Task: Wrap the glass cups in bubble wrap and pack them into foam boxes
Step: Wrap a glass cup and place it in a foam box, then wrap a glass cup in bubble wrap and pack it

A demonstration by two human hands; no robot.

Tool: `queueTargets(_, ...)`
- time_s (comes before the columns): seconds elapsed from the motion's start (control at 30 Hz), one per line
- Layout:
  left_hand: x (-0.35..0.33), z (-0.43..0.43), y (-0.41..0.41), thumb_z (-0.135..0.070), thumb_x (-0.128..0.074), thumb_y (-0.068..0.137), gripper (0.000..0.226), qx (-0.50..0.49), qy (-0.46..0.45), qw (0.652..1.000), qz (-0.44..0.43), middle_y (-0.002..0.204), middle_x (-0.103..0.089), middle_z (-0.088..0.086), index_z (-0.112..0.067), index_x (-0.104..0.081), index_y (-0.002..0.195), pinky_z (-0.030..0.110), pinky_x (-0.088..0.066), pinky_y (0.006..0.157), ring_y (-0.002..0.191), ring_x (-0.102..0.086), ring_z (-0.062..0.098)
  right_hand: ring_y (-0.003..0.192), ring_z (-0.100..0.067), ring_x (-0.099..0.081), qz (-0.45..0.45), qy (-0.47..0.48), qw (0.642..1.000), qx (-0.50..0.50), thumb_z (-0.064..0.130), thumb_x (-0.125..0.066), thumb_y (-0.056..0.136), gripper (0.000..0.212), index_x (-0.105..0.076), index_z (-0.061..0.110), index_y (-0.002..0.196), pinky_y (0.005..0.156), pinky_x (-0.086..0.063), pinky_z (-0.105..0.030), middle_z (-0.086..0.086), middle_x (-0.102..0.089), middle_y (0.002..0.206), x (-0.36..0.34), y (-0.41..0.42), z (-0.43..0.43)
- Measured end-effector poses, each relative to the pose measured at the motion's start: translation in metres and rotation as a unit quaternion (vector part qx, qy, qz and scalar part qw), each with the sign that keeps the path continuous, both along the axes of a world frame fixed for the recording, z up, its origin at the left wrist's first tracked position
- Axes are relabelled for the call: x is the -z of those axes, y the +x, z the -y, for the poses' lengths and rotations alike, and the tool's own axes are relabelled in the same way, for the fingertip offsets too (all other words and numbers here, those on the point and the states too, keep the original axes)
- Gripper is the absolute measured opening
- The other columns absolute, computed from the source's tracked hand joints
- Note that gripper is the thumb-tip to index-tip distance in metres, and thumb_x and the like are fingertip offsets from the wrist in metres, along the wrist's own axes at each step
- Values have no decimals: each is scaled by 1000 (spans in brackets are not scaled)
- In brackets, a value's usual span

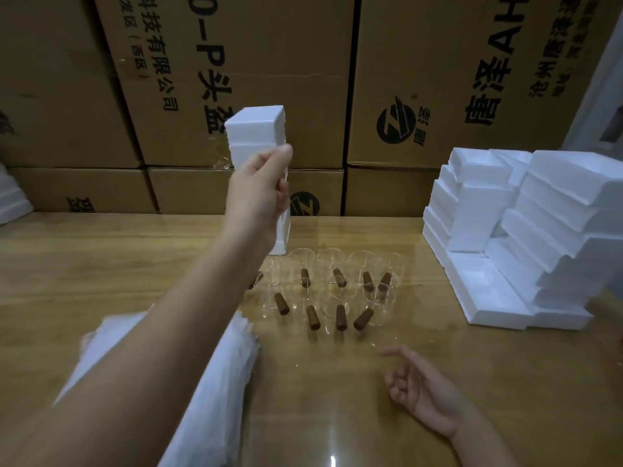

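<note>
My left hand (261,187) reaches far forward and grips a tall stack of closed white foam boxes (258,129) that stands upright behind the cups. Several clear glass cups with brown wooden handles (337,291) sit in two rows at the middle of the wooden table (488,382). A pile of white bubble wrap sheets (222,382) lies at the near left, partly under my left forearm. My right hand (416,385) rests on the table at the near right, fingers loosely curled, holding nothing.
Stacks of open white foam box halves (526,230) stand at the right of the table. Large brown cardboard cartons (438,79) form a wall along the far edge. Another piece of white foam (11,197) shows at the far left.
</note>
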State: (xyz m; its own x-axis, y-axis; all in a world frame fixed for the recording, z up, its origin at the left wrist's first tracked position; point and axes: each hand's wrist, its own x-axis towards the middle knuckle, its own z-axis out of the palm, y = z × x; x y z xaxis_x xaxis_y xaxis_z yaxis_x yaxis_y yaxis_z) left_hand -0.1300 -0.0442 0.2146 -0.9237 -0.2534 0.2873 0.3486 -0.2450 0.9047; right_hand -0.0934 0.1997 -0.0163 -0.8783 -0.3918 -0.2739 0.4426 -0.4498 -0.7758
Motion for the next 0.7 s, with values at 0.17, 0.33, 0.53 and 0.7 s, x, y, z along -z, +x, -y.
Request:
queueTargets(0.17, 85, -39, 58, -35, -57, 92, 29, 9, -58, 998, 0, 45, -42, -12, -25, -57, 65, 11, -30, 39, 39, -33, 2, 41, -13, -41, -106, 127, 985, 54, 29, -55, 82, 30, -53, 6, 63, 39, -35, -18, -8, -46, 48, 1, 10, 13)
queueTargets(0.33, 183, -67, 87, -36, -55, 89, 36, 68, -155, 983, 76, 41, -39, -9, -15, -53, 61, 15, -32, 46, 40, -36, 2, 45, -7, -31, -270, 318, 908, 44, 21, -50, 97, 40, -42, 18, 57, 49, -27, -23, 8, -36, 46, 9, 20, 29)
queueTargets(0.53, 222, -70, 75, -8, -53, 96, 41, 112, -228, 963, 85, 51, -42, -7, -17, -49, 56, 17, -30, 52, 48, -36, -2, 54, -2, -38, -332, 432, 839, 1, 24, -52, 97, 30, -64, 20, 70, 56, -31, -28, 12, -44, 52, 22, 15, 32)
queueTargets(0.7, 230, -65, 63, -16, -52, 97, 35, 121, -242, 958, 97, 51, -41, -4, -11, -47, 63, 18, -32, 49, 45, -38, 3, 47, -4, -38, -325, 471, 820, 3, 28, -51, 95, 38, -51, 24, 58, 54, -32, -31, 9, -43, 46, 22, 9, 36)
